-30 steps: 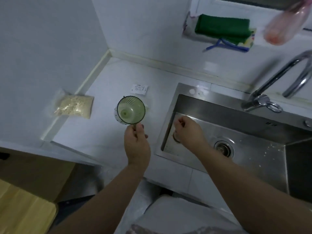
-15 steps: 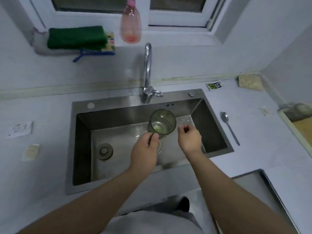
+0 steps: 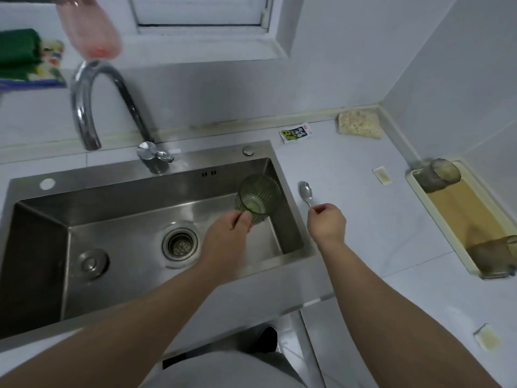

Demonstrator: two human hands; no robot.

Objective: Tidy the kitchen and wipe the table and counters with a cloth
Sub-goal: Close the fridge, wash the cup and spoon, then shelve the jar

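My left hand [image 3: 228, 236] holds a green ribbed glass [image 3: 258, 198] by its base, tilted over the right end of the steel sink [image 3: 112, 208]. A metal spoon [image 3: 305, 191] lies on the white counter just right of the sink. My right hand [image 3: 326, 224] pinches the spoon's handle, fingers curled over it. A green cloth [image 3: 16, 53] lies folded on a ledge at the far left, beside a colourful sponge pack [image 3: 50, 61].
A curved tap [image 3: 92, 107] stands behind the sink, a pink bottle [image 3: 89, 26] above it. On the counter: a small sachet [image 3: 296, 133], a bag of grains [image 3: 359, 124], two paper scraps. A tray [image 3: 436, 217] with two tumblers stands at the right wall.
The view swung from the left counter to the sink and right counter. My left hand carried the glass over the sink. My right hand left the sink and took the spoon handle.
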